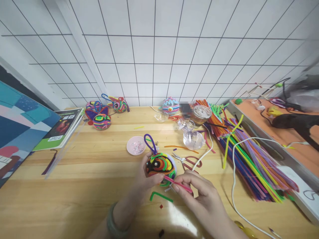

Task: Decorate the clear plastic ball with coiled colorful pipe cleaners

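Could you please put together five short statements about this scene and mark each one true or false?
1. The left hand holds a colourful ball. True.
2. The right hand is empty. False: it pinches a pink strip.
3. A purple loop stands up from the ball. True.
4. The scissors are blue-handled. False: they are red-handled.
5. The pink dish contains small pale pieces. True.
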`<state>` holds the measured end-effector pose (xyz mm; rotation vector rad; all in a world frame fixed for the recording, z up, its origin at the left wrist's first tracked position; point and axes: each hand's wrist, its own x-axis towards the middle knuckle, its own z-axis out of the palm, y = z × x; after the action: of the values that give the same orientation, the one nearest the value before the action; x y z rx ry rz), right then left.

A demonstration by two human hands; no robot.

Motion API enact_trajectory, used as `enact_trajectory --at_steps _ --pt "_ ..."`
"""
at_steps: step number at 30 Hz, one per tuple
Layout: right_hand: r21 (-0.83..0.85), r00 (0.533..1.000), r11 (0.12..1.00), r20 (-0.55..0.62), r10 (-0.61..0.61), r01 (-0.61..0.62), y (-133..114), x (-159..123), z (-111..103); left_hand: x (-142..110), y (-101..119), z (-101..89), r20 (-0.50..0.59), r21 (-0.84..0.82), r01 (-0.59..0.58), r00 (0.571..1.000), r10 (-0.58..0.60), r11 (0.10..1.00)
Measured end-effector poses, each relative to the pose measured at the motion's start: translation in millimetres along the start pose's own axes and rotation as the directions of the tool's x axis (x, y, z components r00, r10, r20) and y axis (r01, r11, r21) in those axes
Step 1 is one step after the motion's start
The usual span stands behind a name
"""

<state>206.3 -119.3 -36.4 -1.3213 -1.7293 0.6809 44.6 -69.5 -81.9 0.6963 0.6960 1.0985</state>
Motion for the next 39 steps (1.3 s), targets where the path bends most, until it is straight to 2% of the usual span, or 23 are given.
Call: enact_trajectory --at_steps 6,8,12,15,18,22,25,28,33,36,39 --pt "0.026 0.997 0.999 0.060 0.044 -0.046 -6 -4 -1 0 3 -0.4 0.017 -0.041 0.011 1.000 -0.010 0.999" --pt "0.024 0.993 0.999 0.115 0.041 -0.044 -4 -6 -5 0 4 -2.8 0.017 -0.058 0.007 1.000 -0.006 0.998" --pt "-0.014 0.958 0.999 0.283 0.039 -0.037 23 -2 -21 0 10 -9.8 -0.043 -0.112 0.003 0.999 -0.008 0.994" --pt "-0.114 0.987 0.989 0.119 0.112 -0.099 55 6 -34 0 19 -15.0 -0.064 -0.145 -0.023 0.998 0.014 0.989" --pt "-0.204 0.984 0.969 0.074 0.161 -0.143 71 10 -37 0 26 -22.1 -0.051 -0.171 -0.071 0.997 0.063 0.983" --pt "-0.315 0.970 0.948 0.208 0.128 -0.057 57 8 -15 1 31 -36.1 -0.060 -0.194 -0.104 0.994 0.094 0.975" --pt "-0.476 0.951 0.878 0.286 0.114 0.038 41 8 13 1 33 -44.9 -0.055 -0.217 -0.140 0.990 0.131 0.966" --pt "-0.544 0.951 0.838 0.283 0.124 0.052 35 14 36 1 37 -50.1 -0.043 -0.243 -0.166 0.986 0.160 0.956" --pt "-0.609 0.946 0.790 0.291 0.145 0.067 41 26 61 1 42 -51.3 -0.074 -0.235 -0.189 0.982 0.176 0.953" --pt "-0.634 0.945 0.771 0.283 0.161 0.059 43 28 71 2 43 -50.6 -0.030 -0.234 -0.176 0.984 0.173 0.956" --pt "-0.631 0.956 0.775 0.249 0.155 0.038 48 29 68 3 41 -53.7 0.023 -0.233 -0.165 0.984 0.175 0.958"
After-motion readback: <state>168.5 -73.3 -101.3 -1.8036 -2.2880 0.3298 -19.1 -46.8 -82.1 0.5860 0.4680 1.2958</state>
